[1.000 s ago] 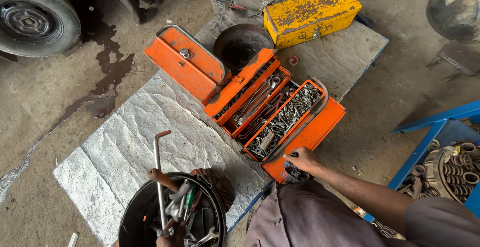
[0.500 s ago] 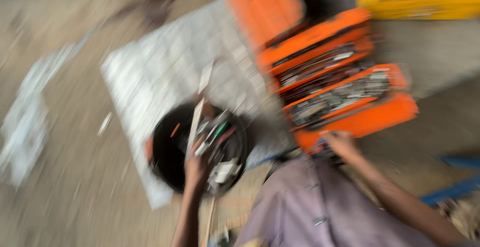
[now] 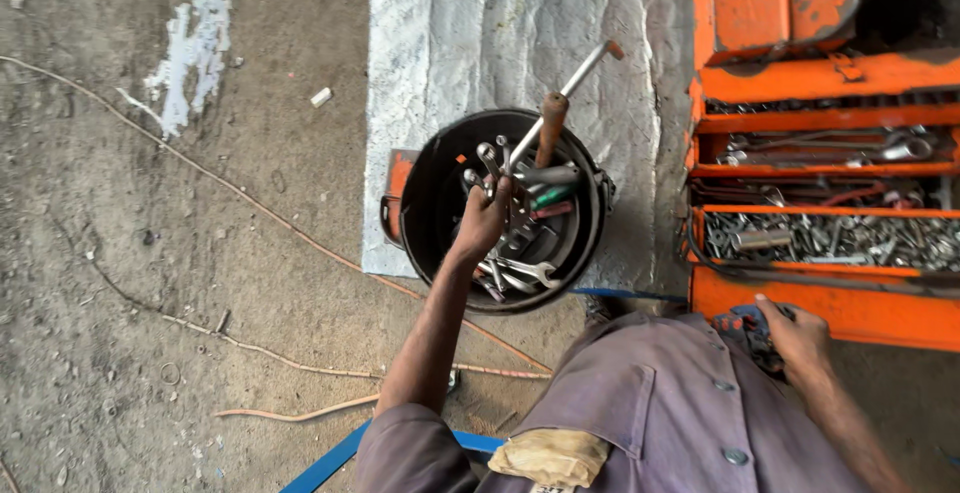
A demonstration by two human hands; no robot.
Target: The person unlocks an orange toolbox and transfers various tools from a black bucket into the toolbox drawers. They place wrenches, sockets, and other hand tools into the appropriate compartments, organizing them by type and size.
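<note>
Across the left of the view runs a dirty concrete floor with a white paint splash, thin cords trailing over it and a small pale scrap. Further right a silvery woven mat lies flat on the floor, and a black bucket stands on its lower edge, crammed with spanners, a wooden-handled tool and a long metal bar that sticks out toward the upper right. An orange object behind the bucket's left rim is mostly hidden. The left hand reaches into the bucket with fingers curled among the tools; whether it grips one cannot be told. Below, a blue metal frame is cut off by the lower edge, and the person's grey-purple shirt fills the lower middle. At the right stands an open orange cantilever toolbox, its trays holding wrenches and a heap of bolts and sockets; its top and right side are cut off. The right hand rests against the toolbox's front edge, closed around a small dark red-and-blue object, too covered to identify.
</note>
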